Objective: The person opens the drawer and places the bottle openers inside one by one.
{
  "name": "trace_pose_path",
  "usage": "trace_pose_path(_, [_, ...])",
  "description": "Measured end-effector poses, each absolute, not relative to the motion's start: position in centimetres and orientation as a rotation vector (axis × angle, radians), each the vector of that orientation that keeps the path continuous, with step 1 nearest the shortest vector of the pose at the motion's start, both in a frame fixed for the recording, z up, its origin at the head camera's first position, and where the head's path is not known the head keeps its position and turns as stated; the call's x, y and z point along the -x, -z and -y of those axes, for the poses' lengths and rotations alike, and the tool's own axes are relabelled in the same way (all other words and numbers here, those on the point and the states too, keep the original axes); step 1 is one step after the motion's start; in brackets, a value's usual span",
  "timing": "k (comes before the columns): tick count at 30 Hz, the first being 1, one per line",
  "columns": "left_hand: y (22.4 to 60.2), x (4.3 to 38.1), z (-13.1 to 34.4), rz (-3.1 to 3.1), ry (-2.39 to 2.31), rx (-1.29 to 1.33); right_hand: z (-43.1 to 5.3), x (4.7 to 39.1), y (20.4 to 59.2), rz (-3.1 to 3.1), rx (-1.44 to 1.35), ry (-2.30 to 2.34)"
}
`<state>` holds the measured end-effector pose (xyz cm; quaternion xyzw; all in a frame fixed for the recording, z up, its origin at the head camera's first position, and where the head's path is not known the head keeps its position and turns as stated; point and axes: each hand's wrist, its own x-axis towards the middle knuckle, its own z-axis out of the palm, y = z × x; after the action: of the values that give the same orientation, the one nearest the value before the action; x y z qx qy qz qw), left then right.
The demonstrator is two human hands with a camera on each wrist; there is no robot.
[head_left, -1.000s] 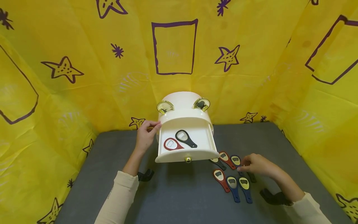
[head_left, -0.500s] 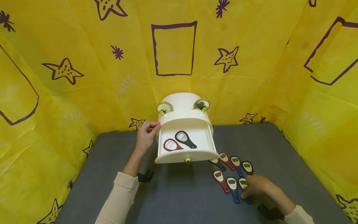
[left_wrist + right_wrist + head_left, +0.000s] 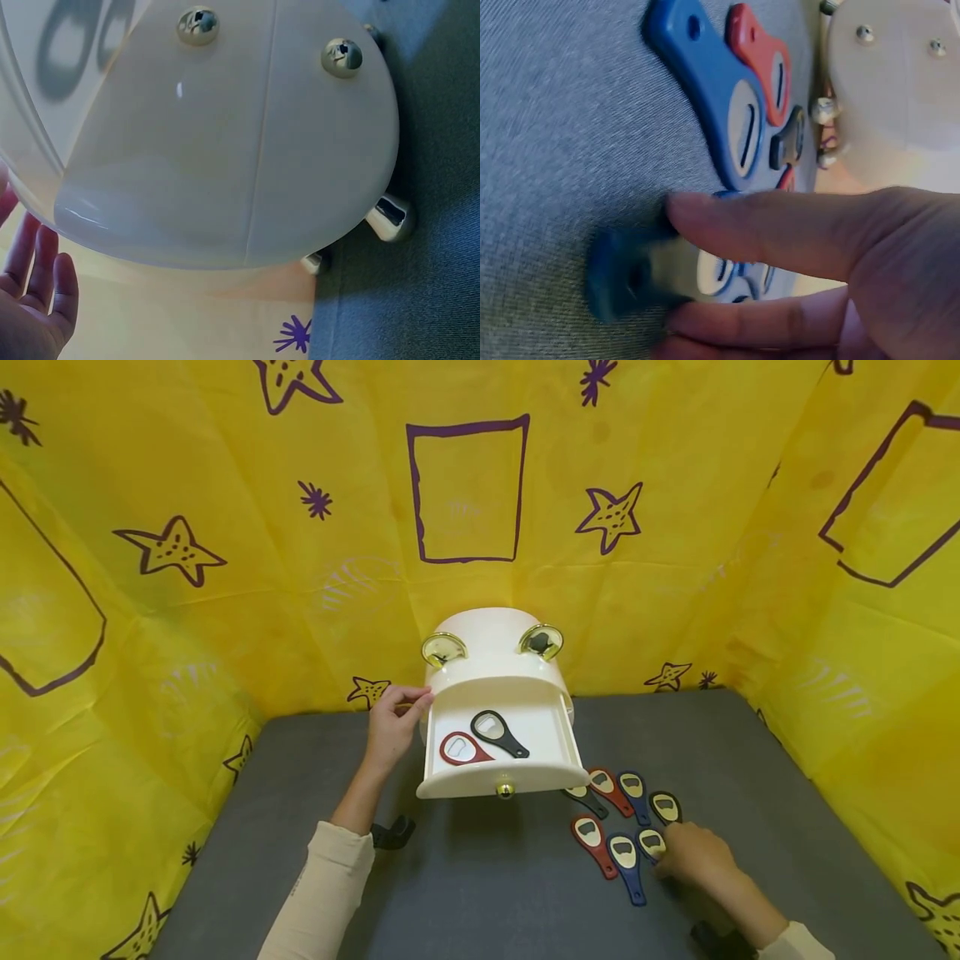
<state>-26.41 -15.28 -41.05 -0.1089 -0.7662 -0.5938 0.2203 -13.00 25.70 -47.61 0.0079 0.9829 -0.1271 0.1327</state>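
Observation:
In the head view my left hand (image 3: 393,722) pinches the left front edge of a small cream drawer cabinet (image 3: 491,635) between thumb and index finger; its other fingers lie beside the wall in the left wrist view. The drawer (image 3: 540,777) is pulled out. A red bottle opener (image 3: 461,748) and a black bottle opener (image 3: 498,733) lie in it. My right hand (image 3: 697,856) grips a blue bottle opener (image 3: 651,843) by its handle at the table; the right wrist view shows the blurred handle between thumb and fingers.
Several more bottle openers lie right of the drawer: a red one (image 3: 592,843), a blue one (image 3: 626,864), another blue one (image 3: 633,795) and a black one (image 3: 665,807) among them. Yellow patterned cloth (image 3: 465,493) walls the grey table (image 3: 480,902) at back and sides.
My right hand has moved from the rear blue bottle opener down to the front-right blue one and taken its handle. The left hand and the drawer have stayed put.

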Motion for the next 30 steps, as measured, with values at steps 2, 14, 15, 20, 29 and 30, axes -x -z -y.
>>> trace_pose_path(2, [41.0,26.5,15.2,2.125,1.646,0.291,-25.9,13.1,47.8,-2.885,-0.018,0.374])
trace_pose_path(14, [38.0,24.1,14.3,2.150,1.660,0.307,-26.1,12.7,49.7,-3.058,0.040,0.537])
trace_pose_path(15, [37.9,24.1,14.3,2.148,1.657,0.306,-26.1,12.7,49.8,-3.066,0.046,0.547])
trace_pose_path(20, [38.1,24.1,14.4,2.141,1.653,0.324,-26.4,12.6,49.8,-3.029,0.053,0.623])
trace_pose_path(29, [38.1,24.2,14.4,2.116,1.671,0.315,-27.1,13.1,49.2,-2.921,0.084,0.746])
trace_pose_path(30, [38.2,24.2,14.4,2.113,1.673,0.314,-27.3,13.1,49.1,-2.919,0.098,0.756])
